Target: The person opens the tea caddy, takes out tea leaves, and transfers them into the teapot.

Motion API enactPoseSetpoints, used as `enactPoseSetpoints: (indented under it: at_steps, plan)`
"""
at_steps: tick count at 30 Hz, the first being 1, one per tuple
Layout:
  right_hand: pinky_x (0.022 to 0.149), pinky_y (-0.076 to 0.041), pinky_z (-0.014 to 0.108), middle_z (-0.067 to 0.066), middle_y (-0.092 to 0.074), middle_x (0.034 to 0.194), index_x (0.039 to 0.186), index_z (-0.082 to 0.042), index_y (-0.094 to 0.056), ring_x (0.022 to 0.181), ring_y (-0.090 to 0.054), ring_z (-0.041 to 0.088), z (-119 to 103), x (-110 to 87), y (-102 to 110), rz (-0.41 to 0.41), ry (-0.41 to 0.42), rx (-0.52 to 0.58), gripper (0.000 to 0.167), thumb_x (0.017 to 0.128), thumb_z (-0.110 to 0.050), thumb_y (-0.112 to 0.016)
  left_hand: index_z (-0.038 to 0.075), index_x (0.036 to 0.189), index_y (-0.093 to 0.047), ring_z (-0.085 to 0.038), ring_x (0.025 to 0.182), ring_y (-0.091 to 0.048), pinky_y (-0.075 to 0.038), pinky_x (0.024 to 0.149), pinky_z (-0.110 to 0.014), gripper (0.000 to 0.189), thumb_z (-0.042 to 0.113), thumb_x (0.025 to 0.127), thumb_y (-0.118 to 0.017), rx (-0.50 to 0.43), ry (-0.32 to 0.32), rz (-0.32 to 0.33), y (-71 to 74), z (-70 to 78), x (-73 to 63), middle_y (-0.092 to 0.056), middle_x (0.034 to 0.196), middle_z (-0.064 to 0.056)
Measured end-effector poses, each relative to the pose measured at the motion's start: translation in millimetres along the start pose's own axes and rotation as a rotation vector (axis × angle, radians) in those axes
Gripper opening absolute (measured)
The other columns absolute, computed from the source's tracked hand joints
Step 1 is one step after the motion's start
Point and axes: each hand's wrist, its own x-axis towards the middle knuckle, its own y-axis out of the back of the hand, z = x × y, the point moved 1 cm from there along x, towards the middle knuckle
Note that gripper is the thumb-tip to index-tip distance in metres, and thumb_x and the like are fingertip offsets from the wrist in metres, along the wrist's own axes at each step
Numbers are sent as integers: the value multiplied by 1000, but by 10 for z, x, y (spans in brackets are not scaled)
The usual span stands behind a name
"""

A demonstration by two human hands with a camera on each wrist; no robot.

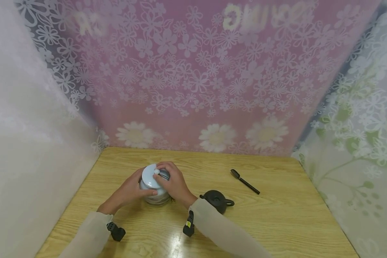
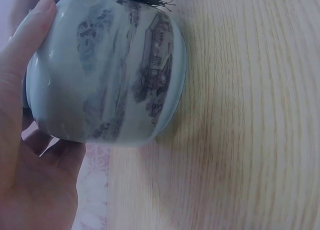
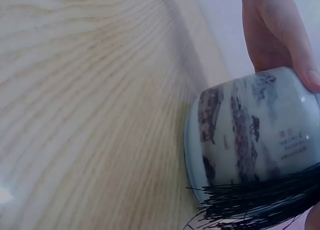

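A pale blue-white porcelain jar [image 1: 159, 198] with a grey painted landscape stands on the table at centre left. Its lid [image 1: 149, 180] is on top and bears a small round knob [image 1: 156, 171]. My left hand [image 1: 127, 191] grips the jar's left side, thumb across the front. From the right, my right hand [image 1: 177, 184] holds the lid, its thumb by the knob and its fingers reaching behind. A dark cord [image 1: 164, 176] shows beneath that hand. Down the jar's side hangs a dark green tassel [image 3: 265, 195], also visible in the left wrist view.
Right of the jar, a small black teapot [image 1: 215, 200] is partly covered by my right sleeve [image 1: 219, 225]. A black spoon [image 1: 245, 182] lies farther right on the wooden table [image 1: 283, 215]. Patterned cloth [image 1: 193, 82] rises behind the table, with light sheets on both sides.
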Motion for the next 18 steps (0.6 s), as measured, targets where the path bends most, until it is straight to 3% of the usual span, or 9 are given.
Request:
enactPoseSetpoints:
  at_steps: [6,14,18]
  plan:
    - [117,-54,38,-15,-56,161,139,-29,-74,156,-48,13,40,79,-21,-96,22,32,37,105,-42,-75,16,171,-32,-33,134,-63,-59,102,-49,100,43,94,-89,-14,-41,-22,7,14,-6,-49,162,-17]
    - [123,-50,41,1,-64,157,129,-27,-79,154,-51,14,63,129,-54,-60,68,-27,29,108,-45,-69,17,172,-30,-34,134,-63,-58,103,-52,100,42,94,-88,-13,-42,-21,3,-17,11,-49,162,-17]
    - [122,-50,42,-5,-65,156,128,-27,-79,153,-52,14,81,134,-60,-54,79,-60,27,108,-43,-69,17,172,-30,-35,135,-63,-58,104,-53,101,44,94,-88,-14,-29,-20,2,-26,6,-49,162,-17]
